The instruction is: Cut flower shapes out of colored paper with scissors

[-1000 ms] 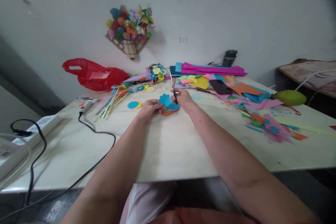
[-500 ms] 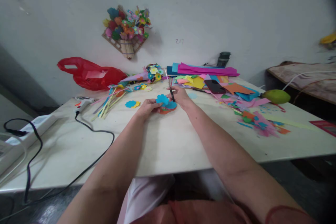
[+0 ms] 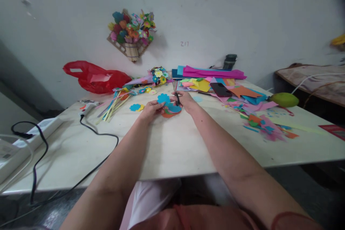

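Observation:
My left hand [image 3: 151, 110] pinches a blue paper flower [image 3: 163, 98] with scalloped petals above the middle of the table. My right hand [image 3: 185, 101] is closed round the black handles of scissors [image 3: 177, 97], whose blades point away toward the wall. Between the hands, a blue paper piece [image 3: 174, 107] lies over an orange paper piece [image 3: 172, 113] on the tabletop. To the left of my left hand rests another blue flower [image 3: 135, 107], with yellow paper showing from under it.
On the left are a glue gun [image 3: 88, 107] with a black cord, a power strip [image 3: 35, 133] and a red plastic bag [image 3: 94, 79]. Paper strips [image 3: 111, 105] lie behind. Rightward sit a phone [image 3: 221, 89], paper scraps [image 3: 265, 125] and a green fruit-like object [image 3: 284, 99].
The blue flower in my left hand has shifted slightly left and up, away from the paper pieces beneath. The scissors have turned a little. The whole view has moved slightly.

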